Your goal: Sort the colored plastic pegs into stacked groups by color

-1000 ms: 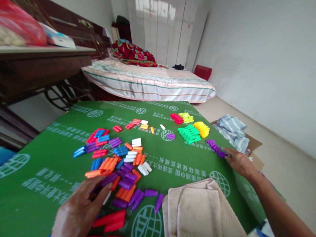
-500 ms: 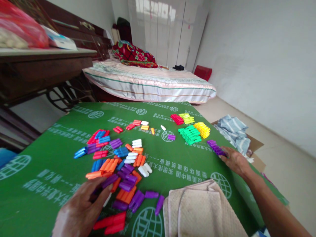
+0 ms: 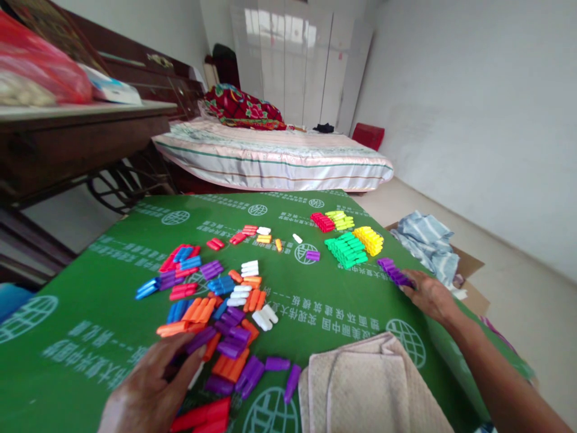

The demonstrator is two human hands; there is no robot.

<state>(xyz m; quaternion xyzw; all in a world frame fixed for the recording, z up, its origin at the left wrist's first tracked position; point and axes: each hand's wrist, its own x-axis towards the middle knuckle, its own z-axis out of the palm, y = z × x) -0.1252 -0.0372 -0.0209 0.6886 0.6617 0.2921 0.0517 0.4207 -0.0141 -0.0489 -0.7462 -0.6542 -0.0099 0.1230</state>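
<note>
Purple on both sides

Head cam: left hand (image 3: pixel 155 376) has a purple piece (image 3: pixel 201 340) pinched at the mixed pile (image 3: pixel 231 365), right hand (image 3: pixel 431 294) pinches the near end of a purple row (image 3: pixel 391 270) by the right edge of the green table (image 3: pixel 72 385), close to the yellow stack (image 3: pixel 368 240)

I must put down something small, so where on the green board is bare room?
Bare: between the beige cloth and green stack; left of the leftmost blue pieces. Crowded: just beyond the left hand, with purple pieces and orange pieces.
</note>
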